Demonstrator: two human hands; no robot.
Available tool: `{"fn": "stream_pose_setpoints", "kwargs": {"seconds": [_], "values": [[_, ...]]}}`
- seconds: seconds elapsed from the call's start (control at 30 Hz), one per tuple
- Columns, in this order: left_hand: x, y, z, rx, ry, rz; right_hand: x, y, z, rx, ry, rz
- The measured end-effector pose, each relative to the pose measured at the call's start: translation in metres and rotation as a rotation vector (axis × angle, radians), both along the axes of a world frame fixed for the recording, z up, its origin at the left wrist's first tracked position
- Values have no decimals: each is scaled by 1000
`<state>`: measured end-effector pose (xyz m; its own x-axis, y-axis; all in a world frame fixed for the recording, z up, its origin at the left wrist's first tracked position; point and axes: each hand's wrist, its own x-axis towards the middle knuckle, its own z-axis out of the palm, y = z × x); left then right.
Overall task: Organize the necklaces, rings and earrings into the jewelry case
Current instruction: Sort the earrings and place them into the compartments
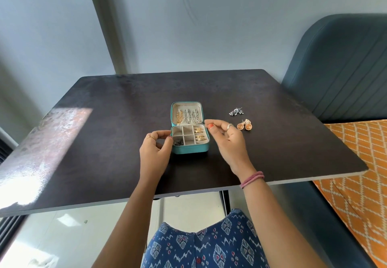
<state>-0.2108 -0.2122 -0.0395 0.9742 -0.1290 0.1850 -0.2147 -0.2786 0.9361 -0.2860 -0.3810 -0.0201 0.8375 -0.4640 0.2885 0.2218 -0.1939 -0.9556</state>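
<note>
Earring step in hand: jewelry case point(189, 149) open mid-counter point(104, 142), necklaces, rings stowed. Left hand point(156, 148) curled at case edge, grip unclear; right hand point(227, 140) loose, empty. Next — fetch orange earrings point(244, 125), silver earrings point(236, 111).

No legible text anywhere (labels, brands, numbers)

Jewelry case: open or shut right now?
Open. The jewelry case has its lid tipped back with necklaces hanging inside, and the tray compartments are exposed, gold rings in the right-hand slots.
</note>
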Motion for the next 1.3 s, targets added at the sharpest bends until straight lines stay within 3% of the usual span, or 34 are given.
{"fn": "stream_pose_setpoints", "kwargs": {"seconds": [0.13,0.3,0.67,0.83,1.0,1.3], "values": [[1,-1,-1,-1,4,5,-9,-28,-4,73,8,-129],[2,0,-1,-19,21,20,-16,-63,-19,-26,127,-238],[-3,-1,6,-83,0,50,-13,-69,-19,-483,347,-192],[-8,-20,26,-86,-29,-40,-9,-72,-25,-638,395,-153],[-7,-47,53,120,-288,-103,-8,-75,-30,-681,403,-124],[2,-109,67,722,-401,-483,-7,-74,-28,-665,366,-148]]}}
